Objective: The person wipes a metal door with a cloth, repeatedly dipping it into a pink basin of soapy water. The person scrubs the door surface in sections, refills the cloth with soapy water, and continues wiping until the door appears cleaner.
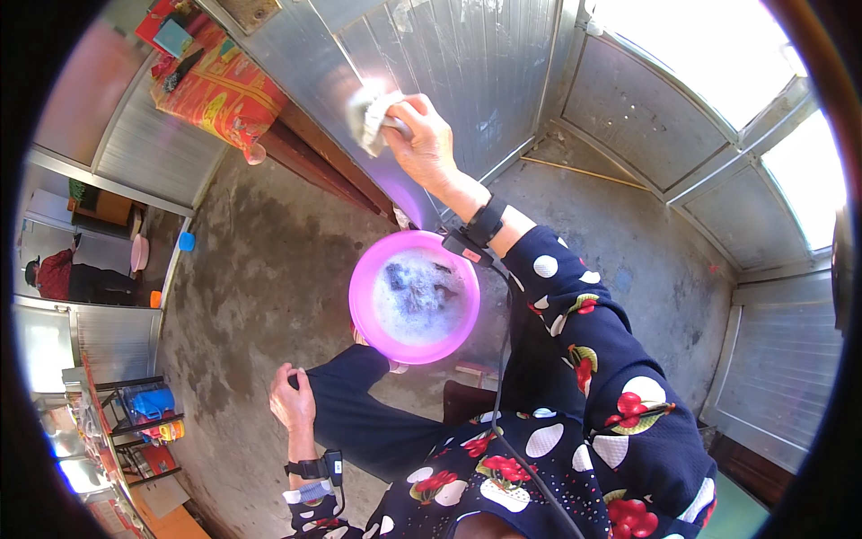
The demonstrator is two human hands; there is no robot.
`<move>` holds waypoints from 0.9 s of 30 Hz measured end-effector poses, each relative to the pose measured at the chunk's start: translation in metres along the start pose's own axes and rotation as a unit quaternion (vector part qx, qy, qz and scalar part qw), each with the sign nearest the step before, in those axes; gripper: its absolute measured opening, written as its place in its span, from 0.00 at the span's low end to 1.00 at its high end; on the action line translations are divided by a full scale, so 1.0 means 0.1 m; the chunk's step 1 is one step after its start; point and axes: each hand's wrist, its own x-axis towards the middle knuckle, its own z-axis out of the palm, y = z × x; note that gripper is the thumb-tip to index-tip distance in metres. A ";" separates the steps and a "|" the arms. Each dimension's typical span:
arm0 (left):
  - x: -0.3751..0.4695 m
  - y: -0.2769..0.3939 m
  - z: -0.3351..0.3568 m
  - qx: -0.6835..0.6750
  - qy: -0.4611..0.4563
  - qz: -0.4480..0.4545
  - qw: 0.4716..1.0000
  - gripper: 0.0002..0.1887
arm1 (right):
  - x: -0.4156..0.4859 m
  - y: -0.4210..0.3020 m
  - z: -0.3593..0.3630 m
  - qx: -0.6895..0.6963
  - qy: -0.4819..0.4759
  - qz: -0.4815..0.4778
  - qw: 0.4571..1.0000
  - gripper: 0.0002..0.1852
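Observation:
My right hand (421,138) grips a bunched, whitish wet cloth (369,118) by what looks like a greyish part. The cloth is blurred and overlaps the ribbed metal wall panel (471,74); whether it touches cannot be told. Below that hand stands a pink plastic basin (360,290) with foamy water and dark cloth-like items (421,283) in it. At the lower left, my left hand (293,397) rests by the knee of my dark trousers (363,411), fingers curled, with a small dark thing between thumb and fingers that may be trouser fabric. Black straps circle both wrists.
A red patterned cloth (222,94) covers furniture at the upper left. Another person (57,276) in a red top stands beyond a doorway at the far left. Shelves (145,424) with plastic containers are at the lower left. A cable (502,377) hangs from my right wrist. The concrete floor (229,290) has damp patches.

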 end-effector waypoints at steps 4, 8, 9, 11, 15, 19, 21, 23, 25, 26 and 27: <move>0.00 0.02 -0.01 -0.007 -0.003 0.016 1.000 0.15 | 0.02 -0.14 0.06 -0.017 0.041 -0.110 0.993 0.10; -0.02 0.01 -0.02 -0.002 0.006 0.024 1.000 0.15 | -0.19 0.01 0.16 -0.086 -0.025 -0.195 0.977 0.09; -0.02 0.02 -0.04 0.006 -0.001 0.014 1.000 0.15 | -0.25 0.08 0.18 -0.090 -0.019 -0.230 0.969 0.08; -0.02 0.03 -0.04 -0.005 0.005 0.023 1.000 0.15 | -0.38 0.22 0.21 -0.121 -0.096 -0.209 0.966 0.07; -0.03 0.06 -0.03 -0.005 0.004 0.007 1.000 0.15 | -0.57 0.46 0.13 -0.182 -0.245 -0.191 0.933 0.09; -0.03 0.08 -0.02 -0.013 0.010 0.024 1.000 0.15 | -0.53 0.39 0.07 -0.182 -0.267 -0.139 0.936 0.09; -0.04 0.07 -0.02 -0.005 0.006 0.012 1.000 0.15 | -0.40 0.23 0.09 -0.133 -0.172 -0.126 0.968 0.10; -0.04 0.07 -0.01 -0.006 0.015 0.016 1.000 0.15 | -0.23 0.06 0.09 -0.085 -0.065 -0.146 0.984 0.11; -0.03 0.07 0.00 -0.009 0.013 0.014 1.000 0.15 | -0.02 -0.07 0.07 -0.058 0.004 -0.139 0.989 0.11; -0.03 0.06 0.00 -0.014 0.012 0.016 1.000 0.15 | 0.08 -0.12 0.05 -0.055 0.037 -0.122 0.990 0.10; -0.03 0.06 -0.01 -0.014 0.004 0.008 1.000 0.15 | 0.15 -0.14 0.05 -0.051 0.071 -0.102 0.991 0.10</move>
